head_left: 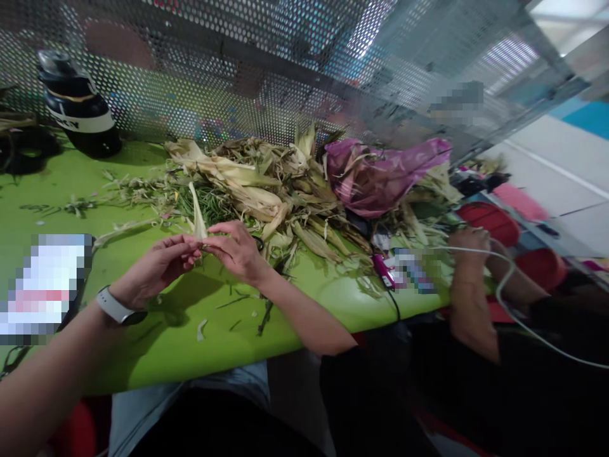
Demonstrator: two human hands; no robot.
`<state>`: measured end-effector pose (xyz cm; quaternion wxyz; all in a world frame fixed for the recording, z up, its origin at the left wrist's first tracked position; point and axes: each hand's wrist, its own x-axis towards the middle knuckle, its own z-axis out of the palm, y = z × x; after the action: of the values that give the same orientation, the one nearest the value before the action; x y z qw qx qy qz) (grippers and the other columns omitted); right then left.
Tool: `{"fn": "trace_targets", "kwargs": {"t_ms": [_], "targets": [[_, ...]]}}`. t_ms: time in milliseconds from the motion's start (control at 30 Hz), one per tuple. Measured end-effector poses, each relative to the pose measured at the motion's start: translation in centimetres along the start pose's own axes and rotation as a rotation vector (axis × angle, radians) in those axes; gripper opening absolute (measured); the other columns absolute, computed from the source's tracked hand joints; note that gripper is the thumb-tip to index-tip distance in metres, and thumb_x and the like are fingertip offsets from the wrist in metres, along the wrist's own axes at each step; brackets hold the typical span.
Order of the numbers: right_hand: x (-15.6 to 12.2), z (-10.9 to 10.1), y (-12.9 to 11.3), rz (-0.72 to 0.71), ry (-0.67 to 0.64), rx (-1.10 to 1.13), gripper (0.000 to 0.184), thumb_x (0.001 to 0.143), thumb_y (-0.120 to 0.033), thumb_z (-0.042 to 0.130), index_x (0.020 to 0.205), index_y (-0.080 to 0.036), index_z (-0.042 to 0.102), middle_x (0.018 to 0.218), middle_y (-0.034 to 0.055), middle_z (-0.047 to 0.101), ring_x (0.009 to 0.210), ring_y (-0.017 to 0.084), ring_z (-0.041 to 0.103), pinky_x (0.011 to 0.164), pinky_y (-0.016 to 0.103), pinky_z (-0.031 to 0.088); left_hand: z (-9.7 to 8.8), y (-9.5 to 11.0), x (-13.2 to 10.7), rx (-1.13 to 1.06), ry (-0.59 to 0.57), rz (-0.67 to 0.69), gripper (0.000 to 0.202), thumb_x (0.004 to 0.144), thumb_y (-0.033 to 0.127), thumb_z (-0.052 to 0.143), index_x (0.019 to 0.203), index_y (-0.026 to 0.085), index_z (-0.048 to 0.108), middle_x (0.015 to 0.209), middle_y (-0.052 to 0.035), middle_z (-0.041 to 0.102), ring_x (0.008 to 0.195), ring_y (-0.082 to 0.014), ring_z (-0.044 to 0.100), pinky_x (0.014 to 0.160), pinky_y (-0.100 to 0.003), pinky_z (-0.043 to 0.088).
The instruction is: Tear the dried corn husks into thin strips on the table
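Note:
My left hand [159, 270], with a white watch on its wrist, and my right hand [235, 249] meet over the green table [190, 343]. Both pinch the base of a pale strip of corn husk [197, 219] that stands upright between the fingertips. A big heap of dried corn husks and green stalks [266, 190] lies just behind the hands.
A purple plastic bag [380, 171] rests on the heap's right side. A black and white bottle [78, 108] stands at the back left against a perforated metal screen. Another person's hand [469, 244] rests at the table's right edge by a white cable. Husk scraps litter the table.

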<state>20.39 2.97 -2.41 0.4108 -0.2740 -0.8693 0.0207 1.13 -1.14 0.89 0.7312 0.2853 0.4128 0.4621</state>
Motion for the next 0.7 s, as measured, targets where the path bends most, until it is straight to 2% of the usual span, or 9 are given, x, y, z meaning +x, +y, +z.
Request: {"fn": "trace_targets", "kwargs": {"t_ms": [167, 367, 500, 700], "targets": [[-0.3, 0.1, 0.2, -0.061, 0.069, -0.043, 0.011, 0.094, -0.027, 0.058, 0.098, -0.026, 0.068, 0.106, 0.0053, 0.063, 0.104, 0.017, 0.058, 0.093, 0.035, 0.05, -0.5, -0.4, 0.3, -0.075, -0.064, -0.047, 0.01, 0.074, 0.002, 0.072, 0.076, 0.012, 0.073, 0.069, -0.0037, 0.07, 0.056, -0.0067, 0.062, 0.054, -0.012, 0.055], [-0.2, -0.1, 0.2, -0.125, 0.113, -0.035, 0.009, 0.094, -0.023, 0.057, 0.097, -0.026, 0.065, 0.105, 0.0051, 0.064, 0.105, 0.018, 0.059, 0.091, 0.035, 0.051, -0.6, -0.8, 0.5, -0.11, -0.072, -0.045, 0.009, 0.072, 0.003, 0.076, 0.078, 0.009, 0.073, 0.068, -0.0037, 0.07, 0.056, -0.0067, 0.063, 0.055, -0.012, 0.055], [-0.1, 0.2, -0.6, -0.045, 0.161, 0.06, 0.007, 0.095, -0.024, 0.055, 0.098, -0.022, 0.061, 0.103, 0.0077, 0.063, 0.102, 0.019, 0.058, 0.09, 0.037, 0.051, -0.3, -1.5, 0.5, -0.087, -0.081, 0.032, 0.014, 0.071, 0.013, 0.081, 0.082, 0.01, 0.073, 0.071, -0.0044, 0.072, 0.058, -0.0081, 0.065, 0.058, -0.014, 0.056], [0.1, 0.6, -1.5, 0.117, 0.169, 0.19, 0.007, 0.096, -0.026, 0.051, 0.093, -0.021, 0.055, 0.101, 0.0088, 0.059, 0.101, 0.018, 0.058, 0.091, 0.037, 0.051, 0.2, -2.5, 0.3, 0.034, -0.007, 0.2, 0.022, 0.07, 0.029, 0.084, 0.082, 0.014, 0.073, 0.076, -0.0056, 0.075, 0.062, -0.0122, 0.068, 0.063, -0.021, 0.057]]}}
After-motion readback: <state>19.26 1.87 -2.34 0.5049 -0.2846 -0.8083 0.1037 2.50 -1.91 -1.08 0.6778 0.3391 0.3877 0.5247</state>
